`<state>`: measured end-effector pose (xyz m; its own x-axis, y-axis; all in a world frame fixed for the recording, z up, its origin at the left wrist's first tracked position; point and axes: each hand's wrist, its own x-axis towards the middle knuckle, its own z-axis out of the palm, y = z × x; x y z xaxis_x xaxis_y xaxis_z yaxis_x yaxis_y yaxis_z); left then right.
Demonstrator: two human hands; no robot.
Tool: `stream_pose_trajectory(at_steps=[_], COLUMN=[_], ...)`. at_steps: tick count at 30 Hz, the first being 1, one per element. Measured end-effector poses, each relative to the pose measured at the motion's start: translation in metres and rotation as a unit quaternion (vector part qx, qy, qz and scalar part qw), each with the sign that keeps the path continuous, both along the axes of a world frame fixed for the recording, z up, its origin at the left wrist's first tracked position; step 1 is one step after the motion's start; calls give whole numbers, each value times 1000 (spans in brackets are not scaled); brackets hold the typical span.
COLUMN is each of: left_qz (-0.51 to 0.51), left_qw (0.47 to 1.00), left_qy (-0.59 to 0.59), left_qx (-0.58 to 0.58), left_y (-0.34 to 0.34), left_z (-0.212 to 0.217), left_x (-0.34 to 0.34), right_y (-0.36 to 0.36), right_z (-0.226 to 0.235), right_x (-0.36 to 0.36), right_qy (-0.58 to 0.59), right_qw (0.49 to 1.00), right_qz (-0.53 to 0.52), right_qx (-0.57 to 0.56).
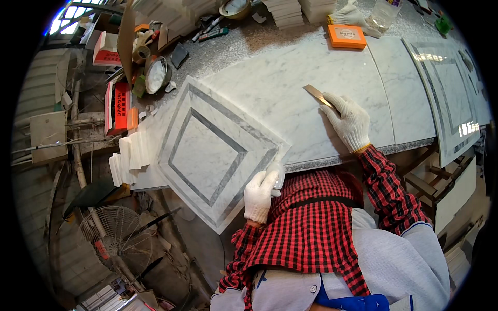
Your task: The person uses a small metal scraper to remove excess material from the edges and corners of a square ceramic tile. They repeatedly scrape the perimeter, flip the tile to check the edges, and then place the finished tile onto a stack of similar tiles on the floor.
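My right hand (348, 119), in a white knit glove, is closed around a flat metal scraper (313, 94). Its blade sticks out to the upper left over a white-grey marble slab (290, 78). My left hand (261, 194), gloved too, is closed at the near right corner of a square marble panel (202, 150) inlaid with grey bands. A pale, translucent piece (280, 176) shows beside its fingers; what it is stays unclear. The panel lies turned like a diamond, its lowest corner jutting past the bench edge.
An orange box (347, 37) and a white glove (348, 11) lie at the back. Another inlaid panel (451, 98) rests at the right. Stacked white tiles (136, 151), a bowl of white paste (156, 75) and red boxes (118, 109) stand left. A caged fan (116, 238) is lower left.
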<state>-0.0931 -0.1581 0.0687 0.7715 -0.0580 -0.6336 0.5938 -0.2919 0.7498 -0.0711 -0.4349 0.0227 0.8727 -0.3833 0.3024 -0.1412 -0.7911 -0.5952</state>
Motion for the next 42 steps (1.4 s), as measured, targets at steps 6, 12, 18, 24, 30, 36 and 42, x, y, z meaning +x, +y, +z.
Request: stream_pose_trajectory(at_steps=[6, 12, 18, 24, 30, 36, 42], left_qz=[-10, 13, 2, -87, -190, -150, -96], left_qw=[999, 980, 953, 940, 874, 850, 770], left_qy=[-18, -116, -249, -330, -374, -428, -513], left_qx=[-36, -163, -174, 22, 245, 268, 367], left_y=[2, 10, -30, -79, -126, -82, 56], left_z=[13, 29, 33, -11, -22, -37, -36], left_x=[5, 57, 177, 298, 322, 324, 297], right_y=[1, 2, 4, 9, 1, 12, 18], right_z=[0, 8, 6, 25, 13, 15, 17], right_x=[1, 2, 3, 8, 5, 10, 10], right_qy=[-5, -4, -15, -30, -11, -9, -17], right_qw=[1000, 1000, 1000, 999, 1000, 1000, 999], right_qz=[0, -5, -8, -1, -23, 1, 8], right_qx=[-1, 15, 17, 11, -10, -9, 30])
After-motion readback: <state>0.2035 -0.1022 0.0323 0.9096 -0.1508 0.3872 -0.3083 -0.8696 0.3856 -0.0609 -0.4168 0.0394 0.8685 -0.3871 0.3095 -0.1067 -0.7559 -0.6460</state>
